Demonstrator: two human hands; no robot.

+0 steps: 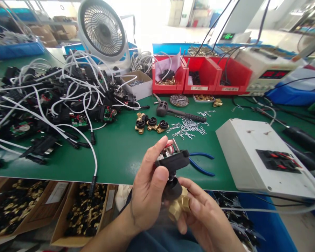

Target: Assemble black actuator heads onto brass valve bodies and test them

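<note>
My left hand [147,190] grips a black plastic module [173,160] with a small red and metal part on top, held above the table's front edge. My right hand [202,213] holds a brass valve fitting [179,205] with a black cap, directly beneath the module. The module sits on top of the black cap. Just behind my hands, blue-handled pliers [201,162] lie on the green mat [118,150].
A heap of black modules with white cables [49,98] fills the left. Three brass fittings [151,125], wire clips [187,127] and a hammer [173,111] lie mid-table. Red bins [202,75], a fan [102,29] and a white box [259,157] stand around. Cartons of fittings [81,213] sit below.
</note>
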